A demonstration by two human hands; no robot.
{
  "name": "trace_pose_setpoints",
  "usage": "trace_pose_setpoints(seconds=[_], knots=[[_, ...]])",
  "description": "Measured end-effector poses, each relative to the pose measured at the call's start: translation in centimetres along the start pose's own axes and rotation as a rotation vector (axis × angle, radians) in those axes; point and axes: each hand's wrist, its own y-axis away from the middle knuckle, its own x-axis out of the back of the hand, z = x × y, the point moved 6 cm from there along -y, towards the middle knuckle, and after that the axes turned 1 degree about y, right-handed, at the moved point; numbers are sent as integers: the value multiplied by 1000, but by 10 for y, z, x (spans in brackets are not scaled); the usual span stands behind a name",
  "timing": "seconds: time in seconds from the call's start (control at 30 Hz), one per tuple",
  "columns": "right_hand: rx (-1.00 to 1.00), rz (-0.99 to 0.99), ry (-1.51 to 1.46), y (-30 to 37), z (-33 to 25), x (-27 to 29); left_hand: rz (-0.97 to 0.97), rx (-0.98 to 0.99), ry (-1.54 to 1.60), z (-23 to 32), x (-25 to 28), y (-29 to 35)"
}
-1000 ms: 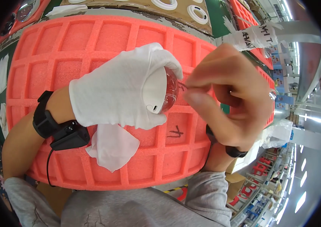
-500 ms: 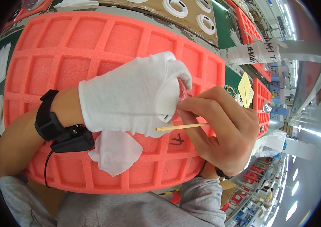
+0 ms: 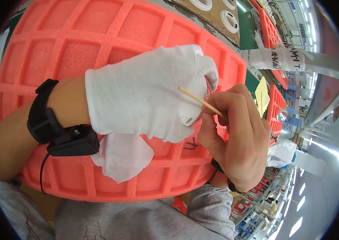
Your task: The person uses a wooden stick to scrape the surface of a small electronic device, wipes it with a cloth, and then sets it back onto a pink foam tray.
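My left hand, in a white glove, is closed around a smooth white rounded plastic part. A small dark slot shows near the part's lower edge, and the gloved fingers hide much of the rest. My bare right hand pinches a thin wooden stick between thumb and fingers. The stick points up and left, its tip over the white part or the glove beside it; whether it touches, I cannot tell. Both hands are above a red foam tray divided into square pockets.
A thin white cloth lies on the tray's near side. Brown cardboard with white rings is at the back. A wrapped grey post rises at the right, near a yellow paper tag. A black wrist device sits at my left wrist.
The stick has swung from nearly level to slanting up-left, and its tip is now higher. My right hand has turned with it. The left hand still holds the white part.
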Motion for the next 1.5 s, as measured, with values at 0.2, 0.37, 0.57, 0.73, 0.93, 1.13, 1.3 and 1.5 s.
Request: trace_pose_setpoints(seconds=[0.2, 0.37, 0.57, 0.73, 0.93, 1.13, 1.3, 1.5], knots=[[2, -68, -89, 2, 2, -4, 25, 51, 76, -1, -5, 5], [-31, -58, -144, 2, 2, 3, 9, 19, 7, 3, -2, 3], [3, -114, -232, -1, 24, 16, -26, 251, 213, -6, -2, -2], [-48, 269, -992, 0, 69, 25, -76, 397, 373, -5, -9, -14], [140, 310, -1246, -8, 85, 21, -78, 439, 346, 1, -8, -25], [201, 192, -1208, -2, 74, 24, -78, 414, 313, 11, -6, -28], [113, 35, -1246, -4, 67, 15, -162, 446, 343, 6, -10, -30], [-64, 3, -1314, -5, 75, 6, -136, 527, 474, 4, -14, -29]])
